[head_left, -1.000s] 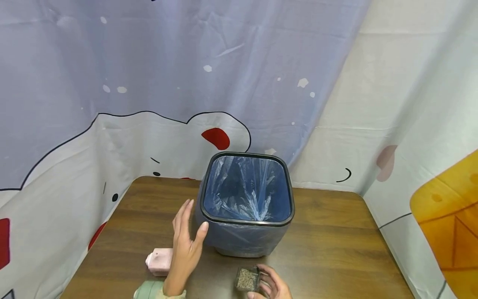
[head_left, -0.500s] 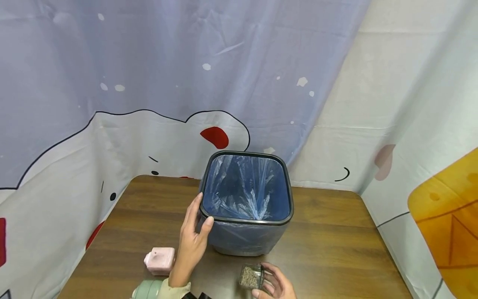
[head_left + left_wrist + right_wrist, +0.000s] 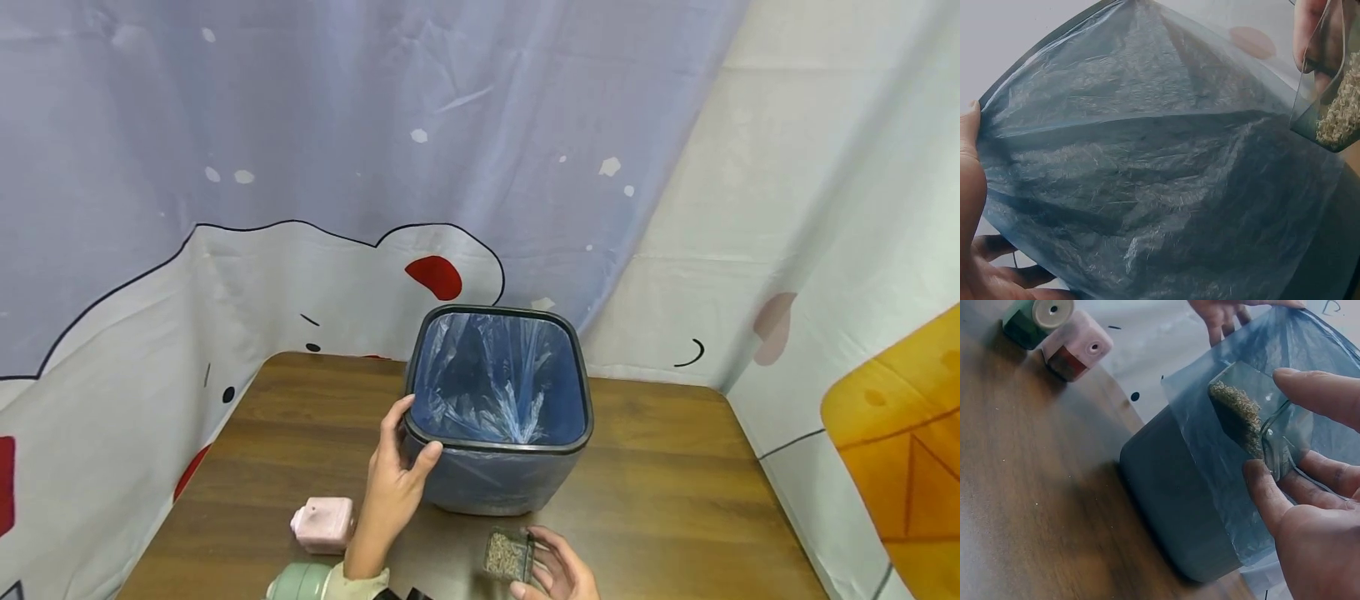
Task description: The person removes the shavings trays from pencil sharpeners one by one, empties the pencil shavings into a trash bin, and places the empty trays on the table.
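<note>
A blue square trash bin with a black rim and a clear plastic liner stands on the table. My left hand holds the bin's near left corner, thumb on the front side and fingers on the left. In front of the bin, my right hand grips a small clear drawer by its right end, between thumb and fingers. Tan, finely chopped shavings partly fill the drawer. Beside my left wrist are a pink pencil sharpener and a green one, partly cut off.
The brown wooden table extends to the right of the bin. A printed cloth curtain hangs behind it and along both sides. In the right wrist view, a round hole shows in each sharpener's end.
My left hand has moved right and taken hold of the bin's corner, where before it was held apart. My right hand has shifted slightly right with the drawer.
</note>
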The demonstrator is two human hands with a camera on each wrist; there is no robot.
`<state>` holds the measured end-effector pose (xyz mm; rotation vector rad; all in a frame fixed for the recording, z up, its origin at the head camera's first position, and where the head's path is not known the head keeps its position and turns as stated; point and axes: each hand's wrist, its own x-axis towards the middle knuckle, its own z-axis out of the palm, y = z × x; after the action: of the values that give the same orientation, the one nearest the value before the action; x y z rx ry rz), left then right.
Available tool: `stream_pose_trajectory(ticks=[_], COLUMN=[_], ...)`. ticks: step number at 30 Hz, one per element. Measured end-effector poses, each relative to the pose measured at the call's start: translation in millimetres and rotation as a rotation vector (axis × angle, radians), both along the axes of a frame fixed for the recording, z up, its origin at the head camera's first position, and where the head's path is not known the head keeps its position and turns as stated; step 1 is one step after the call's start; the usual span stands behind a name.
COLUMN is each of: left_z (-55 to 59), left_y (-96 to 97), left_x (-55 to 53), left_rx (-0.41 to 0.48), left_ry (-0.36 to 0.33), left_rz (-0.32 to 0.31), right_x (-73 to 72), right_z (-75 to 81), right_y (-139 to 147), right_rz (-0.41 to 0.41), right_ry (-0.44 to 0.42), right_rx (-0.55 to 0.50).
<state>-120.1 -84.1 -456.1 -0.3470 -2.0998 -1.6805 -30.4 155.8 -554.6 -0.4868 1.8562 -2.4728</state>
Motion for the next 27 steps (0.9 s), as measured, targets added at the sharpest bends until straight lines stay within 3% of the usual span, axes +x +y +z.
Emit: stream_pose_trajectory(ticks=[6, 11, 16, 27], left_z=[19.9, 23.8, 24.0, 27.8], left_y=[7.1, 8.1, 10.3, 14.9], left_x=[10.1, 12.2, 11.4, 12.7], left_rx=[0.013, 0.007, 0.016, 0.056], left_ry=[0.027, 0.032, 0.064, 0.007], left_rz=[0.033, 0.042, 0.053, 0.105], right_x=[-5.4, -7.1, -5.7, 0.7], right_z=[-7.0, -7.4, -1.0, 23.7], right_y=[4, 4, 5, 5], right_rz=[0.058, 0.064, 0.083, 0.075], right_ry=[0.142, 0.226, 0.218, 0.202], right_rx=[-0.059, -0.073, -0.083, -0.094])
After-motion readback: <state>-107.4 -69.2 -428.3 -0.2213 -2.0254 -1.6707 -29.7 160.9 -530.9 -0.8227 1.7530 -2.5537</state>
